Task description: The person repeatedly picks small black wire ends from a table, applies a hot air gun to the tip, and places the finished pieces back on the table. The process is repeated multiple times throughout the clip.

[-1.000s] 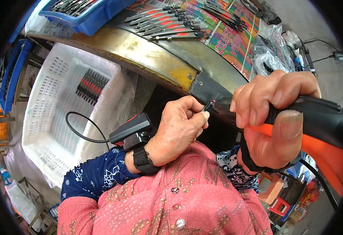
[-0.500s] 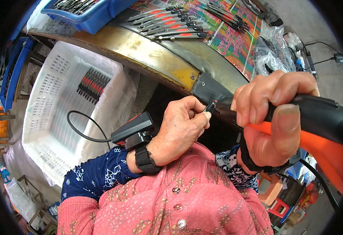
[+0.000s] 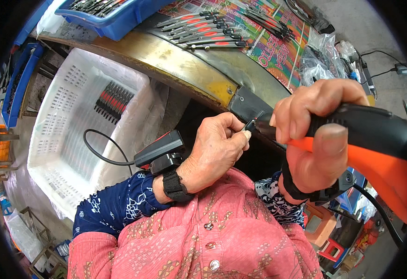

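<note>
My left hand [image 3: 217, 149] is closed, thumb and forefinger pinching a slim black piece [image 3: 249, 125] whose end sticks out toward the bench edge. Most of that piece is hidden inside the fingers. To its right, my right hand [image 3: 317, 123] wraps round an orange-and-black power tool [image 3: 368, 132], thumb toward me. The tool's front end is largely behind the fingers, close to the black piece; whether they touch I cannot tell. On the bench beyond lies a row of grey, black and red pen-like things [image 3: 205, 30], with another bunch [image 3: 268, 22] to the right.
A white crate [image 3: 57, 116] lined with clear plastic stands at left, holding a row of black-and-red pieces [image 3: 113, 102]. The bench's metal edge [image 3: 166, 58] curves across. On it sit a blue bin [image 3: 108, 23] and clear plastic bags [image 3: 322, 60]. A cable [image 3: 103, 161] loops by my left wrist.
The right hand and power tool have shifted slightly left. The left hand keeps its pinch on the black piece, nearly still. The whole view has moved a little.
</note>
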`<state>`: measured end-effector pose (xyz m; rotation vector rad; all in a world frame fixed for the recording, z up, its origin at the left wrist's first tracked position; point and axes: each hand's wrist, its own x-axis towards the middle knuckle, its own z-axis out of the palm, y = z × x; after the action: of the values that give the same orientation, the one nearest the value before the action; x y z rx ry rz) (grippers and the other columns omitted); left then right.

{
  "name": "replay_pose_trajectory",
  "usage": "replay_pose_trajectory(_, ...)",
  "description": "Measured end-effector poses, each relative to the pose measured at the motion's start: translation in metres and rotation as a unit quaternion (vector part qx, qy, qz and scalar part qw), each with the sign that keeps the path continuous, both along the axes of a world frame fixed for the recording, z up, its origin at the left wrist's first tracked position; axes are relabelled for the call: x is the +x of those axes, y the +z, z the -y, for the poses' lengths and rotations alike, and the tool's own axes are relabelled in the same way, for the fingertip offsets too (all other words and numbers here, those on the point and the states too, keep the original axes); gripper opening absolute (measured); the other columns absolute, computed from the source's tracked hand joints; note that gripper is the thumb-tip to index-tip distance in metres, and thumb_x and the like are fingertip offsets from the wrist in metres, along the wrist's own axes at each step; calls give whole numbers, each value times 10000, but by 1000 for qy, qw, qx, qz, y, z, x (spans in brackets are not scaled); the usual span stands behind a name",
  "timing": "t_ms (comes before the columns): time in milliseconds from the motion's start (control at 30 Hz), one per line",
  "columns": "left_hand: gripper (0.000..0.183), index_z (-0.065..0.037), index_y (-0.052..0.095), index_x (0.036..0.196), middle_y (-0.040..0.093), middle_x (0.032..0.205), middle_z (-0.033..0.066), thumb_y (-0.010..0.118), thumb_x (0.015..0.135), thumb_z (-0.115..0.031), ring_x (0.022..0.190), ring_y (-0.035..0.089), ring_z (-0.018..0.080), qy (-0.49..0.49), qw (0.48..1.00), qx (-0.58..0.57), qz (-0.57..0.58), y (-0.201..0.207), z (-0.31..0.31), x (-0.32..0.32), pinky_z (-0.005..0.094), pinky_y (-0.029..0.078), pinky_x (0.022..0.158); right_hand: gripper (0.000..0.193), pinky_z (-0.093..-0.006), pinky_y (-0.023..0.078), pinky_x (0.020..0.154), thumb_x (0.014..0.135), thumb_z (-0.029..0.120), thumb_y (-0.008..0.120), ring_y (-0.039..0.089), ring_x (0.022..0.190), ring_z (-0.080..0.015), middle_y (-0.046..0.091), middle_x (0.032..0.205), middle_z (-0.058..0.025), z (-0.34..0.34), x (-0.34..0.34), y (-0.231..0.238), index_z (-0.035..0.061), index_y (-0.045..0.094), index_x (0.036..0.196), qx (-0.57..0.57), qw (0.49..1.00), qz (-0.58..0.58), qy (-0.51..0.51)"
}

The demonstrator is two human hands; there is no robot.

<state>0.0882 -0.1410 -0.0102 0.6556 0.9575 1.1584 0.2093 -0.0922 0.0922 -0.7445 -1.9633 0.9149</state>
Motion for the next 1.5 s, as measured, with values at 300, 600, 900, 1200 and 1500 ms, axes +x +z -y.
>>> replay_pose_trajectory(300, 125, 47, 535, 872, 590, 644, 87, 605, 810, -37, 492, 547, 115, -5, 991, 33, -127, 0, -1, -2, 246, 426, 452, 511, -309, 434, 579, 806, 430, 684, 490, 549, -147, 484, 689, -47, 16, 0, -15, 35, 429, 1007, -35, 985, -170, -17)
replay_pose_trajectory(600, 222, -20, 547, 921, 570, 787, 162, 641, 720, -5, 730, 588, 341, 98, 800, 361, -469, 9, -27, -23, 393, 474, 649, 442, -332, 475, 569, 732, 192, 752, 532, 578, -183, 521, 696, -82, 16, 34, -10, 18, 433, 984, -33, 934, -348, 76)
replay_pose_trajectory(900, 133, -52, 589, 871, 546, 804, 133, 615, 740, -61, 764, 556, 353, 185, 628, 410, -635, 20, -114, -61, 431, 454, 659, 440, -296, 486, 589, 700, 39, 762, 547, 611, -163, 534, 709, -82, 11, 49, -18, 4, 427, 983, -4, 942, -330, 54)
replay_pose_trajectory(1200, 131, -45, 610, 831, 555, 805, 127, 649, 709, -69, 789, 554, 345, 131, 553, 406, -716, 20, -156, -68, 440, 446, 715, 461, -320, 479, 537, 743, 275, 779, 540, 530, -169, 516, 650, -65, 11, 55, -15, 35, 436, 935, -62, 941, -330, -36)
replay_pose_trajectory(1500, 139, -51, 635, 875, 578, 800, 120, 634, 747, -107, 817, 571, 323, 77, 546, 496, -671, 44, -207, -15, 421, 444, 720, 443, -318, 484, 520, 752, 249, 774, 535, 512, -166, 508, 654, -60, 1, 65, -22, 36, 426, 923, -68, 931, -355, -46)
